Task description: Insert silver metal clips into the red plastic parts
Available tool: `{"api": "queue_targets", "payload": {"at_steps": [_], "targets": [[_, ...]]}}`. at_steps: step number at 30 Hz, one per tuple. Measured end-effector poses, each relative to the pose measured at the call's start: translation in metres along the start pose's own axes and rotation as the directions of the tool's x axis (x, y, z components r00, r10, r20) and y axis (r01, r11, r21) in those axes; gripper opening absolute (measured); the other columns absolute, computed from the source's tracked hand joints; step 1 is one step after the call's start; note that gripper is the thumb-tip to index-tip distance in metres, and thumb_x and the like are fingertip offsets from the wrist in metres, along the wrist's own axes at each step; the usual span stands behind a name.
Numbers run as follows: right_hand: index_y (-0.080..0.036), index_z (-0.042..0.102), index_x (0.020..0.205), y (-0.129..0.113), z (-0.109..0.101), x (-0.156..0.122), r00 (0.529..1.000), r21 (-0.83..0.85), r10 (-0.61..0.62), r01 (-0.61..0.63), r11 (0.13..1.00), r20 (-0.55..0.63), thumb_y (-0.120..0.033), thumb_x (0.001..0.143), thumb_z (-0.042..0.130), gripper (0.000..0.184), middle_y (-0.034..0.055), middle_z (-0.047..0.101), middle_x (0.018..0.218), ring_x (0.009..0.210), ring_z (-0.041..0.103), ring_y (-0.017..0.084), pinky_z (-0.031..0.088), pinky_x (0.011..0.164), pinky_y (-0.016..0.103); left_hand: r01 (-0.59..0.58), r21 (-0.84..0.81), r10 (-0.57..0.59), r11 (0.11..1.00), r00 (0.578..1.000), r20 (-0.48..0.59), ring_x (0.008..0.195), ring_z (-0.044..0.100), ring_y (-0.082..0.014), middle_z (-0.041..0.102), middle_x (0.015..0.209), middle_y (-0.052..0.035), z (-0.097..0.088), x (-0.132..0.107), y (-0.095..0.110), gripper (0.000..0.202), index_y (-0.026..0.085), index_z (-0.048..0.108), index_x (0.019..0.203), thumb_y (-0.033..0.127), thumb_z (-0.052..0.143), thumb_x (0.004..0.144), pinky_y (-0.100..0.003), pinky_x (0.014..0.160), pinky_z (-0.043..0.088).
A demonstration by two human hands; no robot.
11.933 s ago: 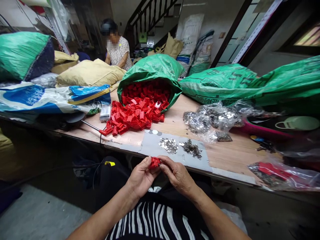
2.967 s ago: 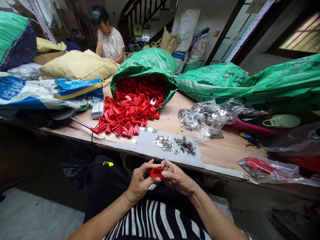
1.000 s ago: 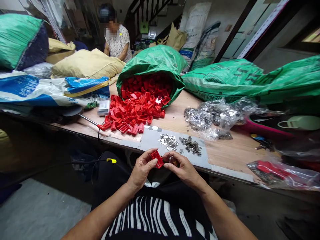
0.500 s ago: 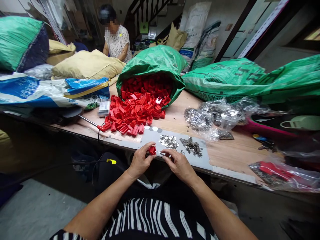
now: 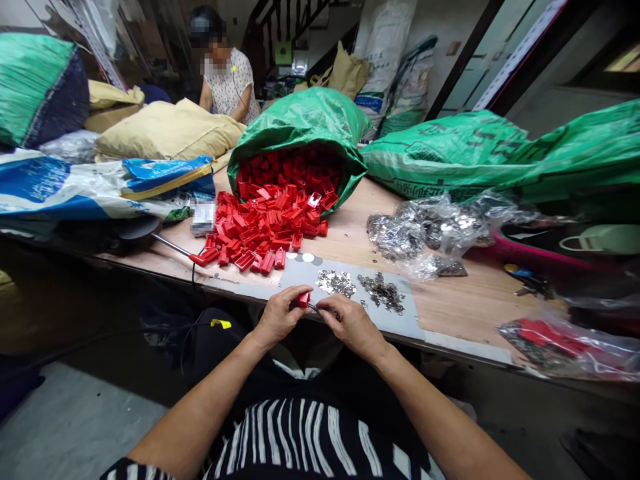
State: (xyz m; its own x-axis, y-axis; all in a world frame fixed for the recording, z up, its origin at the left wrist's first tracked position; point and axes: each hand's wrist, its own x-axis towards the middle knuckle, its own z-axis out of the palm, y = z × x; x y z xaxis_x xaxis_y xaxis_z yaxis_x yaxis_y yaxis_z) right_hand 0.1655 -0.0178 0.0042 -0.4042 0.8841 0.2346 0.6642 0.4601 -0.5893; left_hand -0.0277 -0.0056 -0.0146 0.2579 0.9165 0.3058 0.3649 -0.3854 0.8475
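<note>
My left hand (image 5: 278,319) is closed around a small red plastic housing (image 5: 303,299), pinched between thumb and fingers at the table's front edge. Close on its right, my right hand (image 5: 354,328) grips slim metal tweezers (image 5: 313,307), whose tip reaches the housing's open end. My fingers hide most of the tweezers, and whether a small part sits in the tip cannot be made out. Just beyond my hands, a grey mat (image 5: 300,273) bears a pile of shiny flat metal pieces (image 5: 336,283) and a darker pile of small metal parts (image 5: 382,292).
Red housings (image 5: 255,230) spill from a green sack (image 5: 305,120). Bagged metal parts (image 5: 400,237) lie to the right, near a pink container (image 5: 520,250). A red-handled tool (image 5: 203,257) lies at the left edge. Across the table is another person (image 5: 227,80).
The tweezers and my right hand have moved slightly left, bringing the tip up to the red housing. My left hand still holds the housing, now turned a little. The view has shifted slightly.
</note>
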Motion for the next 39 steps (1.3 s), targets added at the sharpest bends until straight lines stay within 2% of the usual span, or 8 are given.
{"api": "queue_targets", "payload": {"at_steps": [15, 21, 24, 27, 29, 32, 35, 39], "targets": [[-0.020, 0.063, 0.089, -0.022, 0.009, 0.002, 0.990, -0.140, 0.141, -0.139, 0.980, 0.007, -0.013, 0.087, 0.052, 0.014, 0.0056, 0.064, 0.089, 0.082, 0.061, 0.018, 0.047, 0.074, 0.029, 0.047, -0.125, -0.054, 0.991, 0.997, -0.055, 0.094, 0.066, -0.0202, 0.072, 0.104, -0.0040, 0.003, 0.000, -0.001, 0.035, 0.025, 0.069, 0.105, 0.015, 0.068, 0.071, -0.033, 0.088, 0.049], [-0.022, 0.059, 0.103, -0.014, 0.002, 0.000, 0.993, 0.009, 0.117, -0.117, 0.993, 0.033, -0.020, 0.091, 0.046, 0.018, 0.0056, 0.062, 0.098, 0.092, 0.059, 0.018, 0.046, 0.082, 0.033, 0.094, -0.157, -0.106, 0.983, 0.992, -0.071, 0.086, 0.064, -0.0182, 0.070, 0.094, -0.0027, 0.002, -0.004, 0.005, 0.031, 0.023, 0.067, 0.101, 0.016, 0.070, 0.071, -0.031, 0.084, 0.048], [-0.022, 0.054, 0.106, -0.013, -0.002, -0.006, 0.998, 0.144, 0.066, -0.067, 0.987, 0.007, -0.022, 0.094, 0.041, 0.018, 0.0062, 0.061, 0.099, 0.091, 0.058, 0.018, 0.045, 0.082, 0.033, 0.175, -0.306, -0.214, 0.936, 0.972, -0.096, 0.078, 0.063, -0.0156, 0.067, 0.086, -0.0008, 0.001, -0.011, 0.016, 0.026, 0.020, 0.063, 0.095, 0.019, 0.072, 0.070, -0.028, 0.079, 0.048], [-0.022, 0.048, 0.109, -0.018, -0.008, -0.014, 0.993, 0.287, 0.067, -0.092, 0.953, 0.096, -0.025, 0.096, 0.038, 0.017, 0.0015, 0.062, 0.085, 0.075, 0.057, 0.015, 0.045, 0.074, 0.030, 0.233, -0.653, -0.369, 0.721, 0.926, -0.077, 0.080, 0.064, -0.0135, 0.066, 0.087, 0.0008, 0.001, -0.017, 0.029, 0.028, 0.020, 0.057, 0.095, 0.022, 0.073, 0.072, -0.026, 0.080, 0.048], [-0.023, 0.044, 0.118, -0.024, -0.012, -0.017, 0.986, 0.345, 0.058, -0.111, 0.932, 0.159, -0.026, 0.097, 0.036, 0.023, -0.0028, 0.060, 0.073, 0.066, 0.055, 0.013, 0.044, 0.070, 0.028, 0.273, -0.832, -0.451, 0.483, 0.892, 0.032, 0.081, 0.065, -0.0130, 0.067, 0.084, 0.0007, 0.002, -0.021, 0.036, 0.023, 0.019, 0.055, 0.088, 0.024, 0.072, 0.074, -0.027, 0.082, 0.048], [-0.023, 0.039, 0.132, -0.033, -0.015, -0.019, 0.977, 0.345, 0.045, -0.116, 0.931, 0.207, -0.028, 0.097, 0.037, 0.035, -0.0060, 0.054, 0.062, 0.059, 0.052, 0.012, 0.042, 0.066, 0.026, 0.329, -0.924, -0.484, 0.193, 0.852, 0.202, 0.081, 0.067, -0.0136, 0.068, 0.078, -0.0006, 0.002, -0.025, 0.042, 0.022, 0.016, 0.053, 0.073, 0.026, 0.072, 0.076, -0.027, 0.084, 0.049], [-0.024, 0.043, 0.134, -0.038, -0.015, -0.018, 0.976, 0.318, 0.044, -0.112, 0.941, 0.213, -0.032, 0.097, 0.040, 0.038, -0.0048, 0.054, 0.061, 0.058, 0.052, 0.012, 0.042, 0.060, 0.024, 0.341, -0.939, -0.519, 0.043, 0.811, 0.271, 0.083, 0.068, -0.0148, 0.070, 0.081, -0.0018, 0.003, -0.028, 0.045, 0.016, 0.015, 0.058, 0.075, 0.023, 0.072, 0.076, -0.028, 0.085, 0.051], [-0.024, 0.047, 0.131, -0.040, -0.015, -0.016, 0.980, 0.363, 0.028, -0.099, 0.927, 0.196, -0.037, 0.096, 0.041, 0.037, -0.0036, 0.054, 0.061, 0.057, 0.052, 0.013, 0.042, 0.057, 0.023, 0.369, -0.926, -0.565, -0.074, 0.750, 0.344, 0.084, 0.071, -0.0174, 0.072, 0.088, -0.0060, 0.002, -0.030, 0.050, 0.008, 0.013, 0.064, 0.085, 0.021, 0.064, 0.083, -0.033, 0.089, 0.053]]}}
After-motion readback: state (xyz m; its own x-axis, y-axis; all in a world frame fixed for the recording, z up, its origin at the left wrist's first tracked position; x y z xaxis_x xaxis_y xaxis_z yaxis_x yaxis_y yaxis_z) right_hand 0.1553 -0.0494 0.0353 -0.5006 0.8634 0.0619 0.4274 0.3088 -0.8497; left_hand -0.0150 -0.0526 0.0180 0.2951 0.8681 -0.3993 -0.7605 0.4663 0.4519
